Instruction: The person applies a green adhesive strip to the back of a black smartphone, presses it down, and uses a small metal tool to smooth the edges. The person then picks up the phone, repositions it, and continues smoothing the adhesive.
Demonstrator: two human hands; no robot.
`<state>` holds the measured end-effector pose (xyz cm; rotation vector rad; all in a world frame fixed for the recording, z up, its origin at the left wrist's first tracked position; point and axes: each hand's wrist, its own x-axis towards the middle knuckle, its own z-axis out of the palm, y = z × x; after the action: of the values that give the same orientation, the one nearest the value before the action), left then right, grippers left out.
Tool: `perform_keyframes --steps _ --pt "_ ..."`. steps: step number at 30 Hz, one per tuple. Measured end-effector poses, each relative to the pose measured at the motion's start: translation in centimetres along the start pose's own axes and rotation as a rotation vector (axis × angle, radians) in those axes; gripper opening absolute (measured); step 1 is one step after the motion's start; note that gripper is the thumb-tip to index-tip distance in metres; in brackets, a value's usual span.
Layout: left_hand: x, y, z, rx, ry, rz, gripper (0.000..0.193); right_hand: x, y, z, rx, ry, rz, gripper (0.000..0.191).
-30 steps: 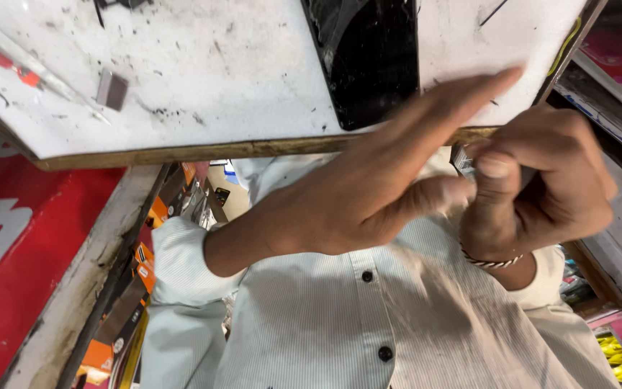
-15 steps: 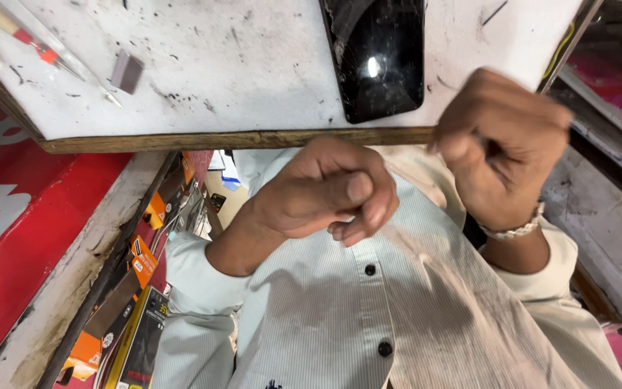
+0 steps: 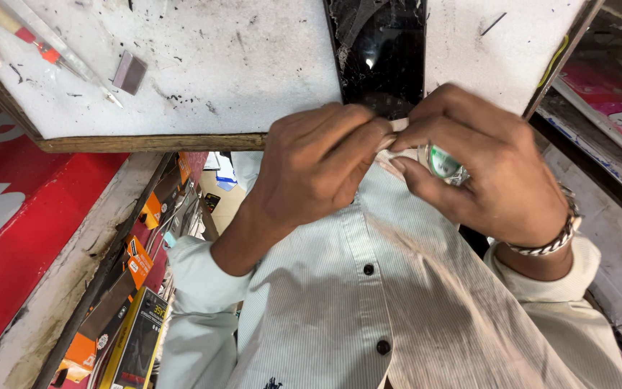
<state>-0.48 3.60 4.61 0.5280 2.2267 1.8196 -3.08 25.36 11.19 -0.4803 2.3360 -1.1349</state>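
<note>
At the near edge of the tabletop (image 3: pixel 181 108), beside the black phone (image 3: pixel 379 50), left hand (image 3: pixel 318 166) and right hand (image 3: pixel 484 166) pinch one small white strip (image 3: pixel 396 133), the right also curled round a little green-capped bottle (image 3: pixel 444 162).

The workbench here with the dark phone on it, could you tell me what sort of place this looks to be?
Probably a small phone repair stall. A cracked black phone lies on a scuffed white work board, thin hand tools lie at the board's corner, and packaged accessories crowd the shelves below. Both hands, left hand and right hand, pinch something small.
</note>
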Motion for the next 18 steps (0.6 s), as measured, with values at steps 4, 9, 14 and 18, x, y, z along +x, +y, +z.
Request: perform_keyframes --steps 4,9,14,18 --pt "-0.7 0.3 -1.3 -0.049 -0.176 -0.122 0.027 0.2 0.6 -0.9 -0.206 0.064 -0.056 0.032" --pt "-1.3 0.2 -2.9 -0.770 -0.509 -0.448 0.034 0.9 3.2 -1.2 0.219 -0.107 -0.105 0.038" --pt "-1.9 -0.7 -3.2 -1.338 -0.575 -0.561 0.037 0.5 4.6 -0.7 0.684 -0.401 -0.181 0.025" --pt "-2.1 -0.4 -1.4 -1.758 -0.371 -0.455 0.032 0.0 4.1 -1.0 0.974 -0.409 0.049 0.018"
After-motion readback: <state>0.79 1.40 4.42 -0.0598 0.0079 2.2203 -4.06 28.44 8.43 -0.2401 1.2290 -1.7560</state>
